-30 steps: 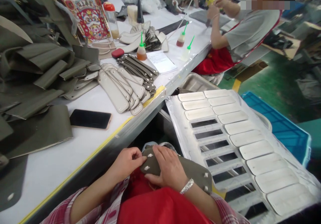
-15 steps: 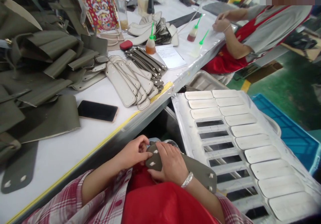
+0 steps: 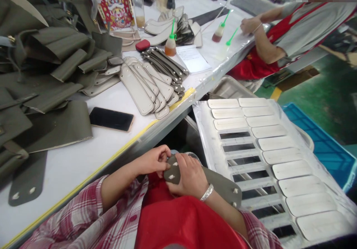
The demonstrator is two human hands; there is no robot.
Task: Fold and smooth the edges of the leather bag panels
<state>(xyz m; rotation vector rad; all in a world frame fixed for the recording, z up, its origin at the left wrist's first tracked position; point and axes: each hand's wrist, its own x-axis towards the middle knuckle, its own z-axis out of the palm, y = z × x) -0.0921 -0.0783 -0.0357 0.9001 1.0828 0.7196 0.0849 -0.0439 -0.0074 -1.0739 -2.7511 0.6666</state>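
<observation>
Lower centre of frame: olive leather strap (image 3: pixel 220 184) lies across the lap, its rounded end at the hands. Left hand (image 3: pixel 153 161) pinches that end, fingertips closed on its edge. Right hand (image 3: pixel 189 174) is clamped over the strap, fingers curled. Since 1.0 s ago both hands sit slightly higher; grip unchanged, so work at this end continues. Cream strips (image 3: pixel 145 89) lie fanned on the table (image 3: pixel 111 145), upper centre.
</observation>
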